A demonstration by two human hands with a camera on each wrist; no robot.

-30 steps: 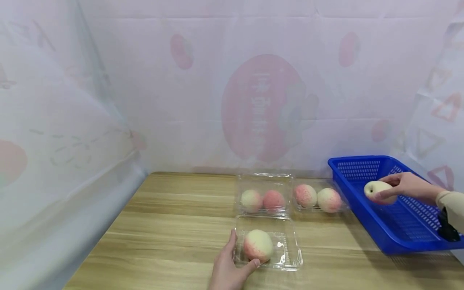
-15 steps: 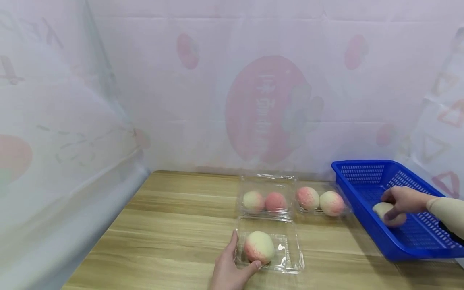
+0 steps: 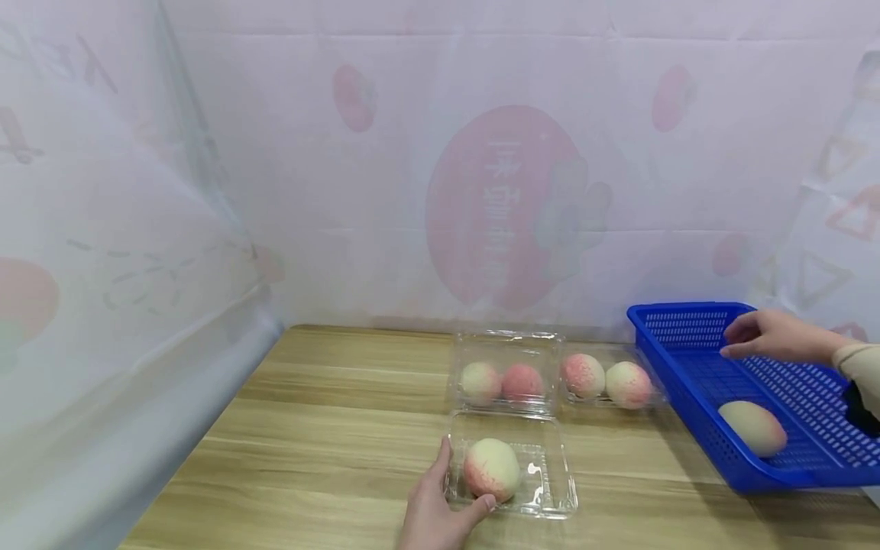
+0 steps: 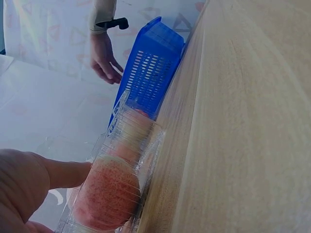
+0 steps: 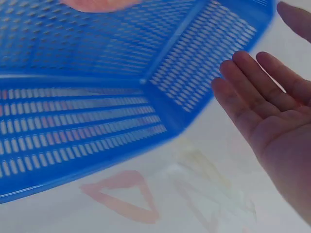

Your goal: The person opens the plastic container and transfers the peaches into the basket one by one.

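In the head view a clear hinged plastic container [image 3: 545,489] lies opened on the table, one pink-and-cream peach [image 3: 491,469] in its front half. Its left front corner is held by my left hand [image 3: 436,500], with the thumb on the front edge and fingers along the side. The left wrist view shows that thumb [image 4: 68,174] at the rim beside the peach. Over the blue plastic basket [image 3: 715,451] at the right hovers my right hand [image 3: 784,336], holding nothing. Below it a cream peach with a pink flush [image 3: 753,429] lies in the basket. The right wrist view shows spread fingers.
Behind the front half, two peaches [image 3: 522,382] show at the container's lidded back part. Another clear container with two peaches [image 3: 629,385] sits between it and the basket. Printed white cloth [image 3: 344,229] walls off the back and sides of the wooden table [image 3: 296,443].
My right hand has lowered a peach into the basket, let go of it and lifted away. The peach now lies nearer the basket's front. My left hand stays at the container.
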